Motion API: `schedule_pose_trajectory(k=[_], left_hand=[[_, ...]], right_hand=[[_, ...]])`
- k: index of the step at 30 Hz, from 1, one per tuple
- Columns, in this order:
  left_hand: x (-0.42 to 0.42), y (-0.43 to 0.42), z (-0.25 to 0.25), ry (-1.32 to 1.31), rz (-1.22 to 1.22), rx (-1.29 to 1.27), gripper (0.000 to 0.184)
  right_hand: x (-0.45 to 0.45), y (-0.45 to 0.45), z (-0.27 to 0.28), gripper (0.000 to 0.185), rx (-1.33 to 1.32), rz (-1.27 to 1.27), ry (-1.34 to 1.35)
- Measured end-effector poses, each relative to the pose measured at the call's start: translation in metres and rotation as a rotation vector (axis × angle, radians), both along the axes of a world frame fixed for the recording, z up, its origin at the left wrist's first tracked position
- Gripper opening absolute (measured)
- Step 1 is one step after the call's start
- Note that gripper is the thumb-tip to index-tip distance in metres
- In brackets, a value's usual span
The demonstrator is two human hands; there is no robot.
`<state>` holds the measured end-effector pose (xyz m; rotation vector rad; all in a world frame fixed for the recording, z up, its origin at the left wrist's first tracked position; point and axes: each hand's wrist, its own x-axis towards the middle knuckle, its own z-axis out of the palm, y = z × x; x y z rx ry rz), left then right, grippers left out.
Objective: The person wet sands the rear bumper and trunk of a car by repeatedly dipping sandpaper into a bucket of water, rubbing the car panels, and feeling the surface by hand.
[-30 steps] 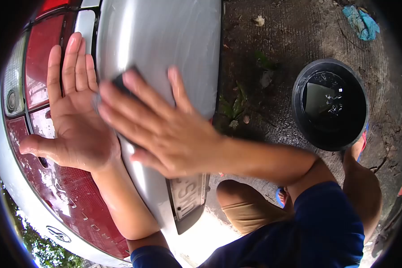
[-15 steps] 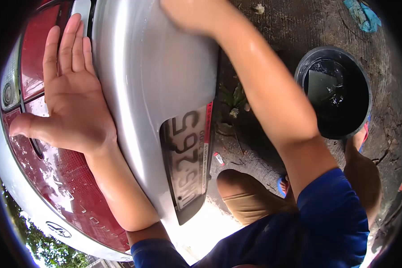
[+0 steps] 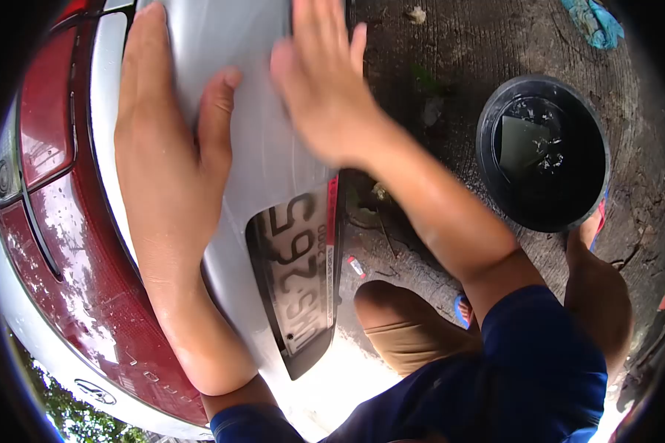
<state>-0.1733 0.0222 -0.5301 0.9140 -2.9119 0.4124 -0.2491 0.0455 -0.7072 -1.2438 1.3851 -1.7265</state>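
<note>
Dark, ridged concrete ground (image 3: 451,37) spreads outdoors, with a dry leaf (image 3: 417,15) lying on it. Green foliage (image 3: 55,395) shows at the lower left; daylight (image 3: 347,373) glares white at the bottom.

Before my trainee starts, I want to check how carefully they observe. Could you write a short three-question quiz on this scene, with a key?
1. True or false: the blue cloth lies on the ground, outside the black bucket.

2. Multiple choice: the left hand is over
A) the black bucket
B) the silver car panel
C) the blue cloth

3. Fill in: the large digits on the number plate read ____.

Key: 1. True. 2. B. 3. 265.
</note>
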Motion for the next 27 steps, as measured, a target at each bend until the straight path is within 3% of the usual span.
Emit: schedule_pose_trajectory(k=[2,4,7,10,12,15,17,19,22,24,27], left_hand=[[-0.003,0.002,-0.004,-0.117,-0.104,-0.136,0.072],[-0.004,0.011,0.006,-0.189,-0.07,-0.093,0.073],[-0.005,0.005,0.015,-0.221,-0.099,-0.119,0.071],[-0.003,0.0,0.005,-0.157,-0.067,0.024,0.066],[-0.002,0.002,-0.002,-0.116,-0.02,0.103,0.062],[0.002,0.007,0.007,-0.063,-0.031,0.099,0.058],[0.004,0.001,0.008,-0.037,-0.071,0.067,0.057],[0.007,-0.002,0.004,-0.034,-0.062,0.105,0.056],[0.008,-0.002,-0.001,-0.039,-0.014,0.145,0.055],[0.003,0.007,0.003,-0.026,-0.039,0.148,0.056],[-0.001,0.007,0.008,-0.031,-0.054,0.078,0.058]], right_hand=[[-0.023,-0.026,-0.014,0.084,0.013,-0.004,-0.09],[0.028,0.03,-0.009,0.086,-0.001,-0.058,-0.17],[0.088,0.089,-0.017,0.09,-0.072,0.07,-0.253],[0.028,0.012,-0.029,0.087,-0.045,-0.083,-0.086],[-0.026,-0.037,-0.044,0.085,-0.007,0.075,-0.145],[0.037,0.036,-0.025,0.089,-0.045,-0.006,-0.182],[0.092,0.092,-0.026,0.093,-0.046,0.14,-0.312],[0.057,0.055,-0.023,0.093,-0.012,0.082,-0.196],[-0.008,-0.018,-0.041,0.091,-0.045,0.05,-0.235],[0.006,-0.009,-0.043,0.09,-0.102,-0.024,-0.304],[0.099,0.097,-0.041,0.091,-0.107,0.154,-0.37]])
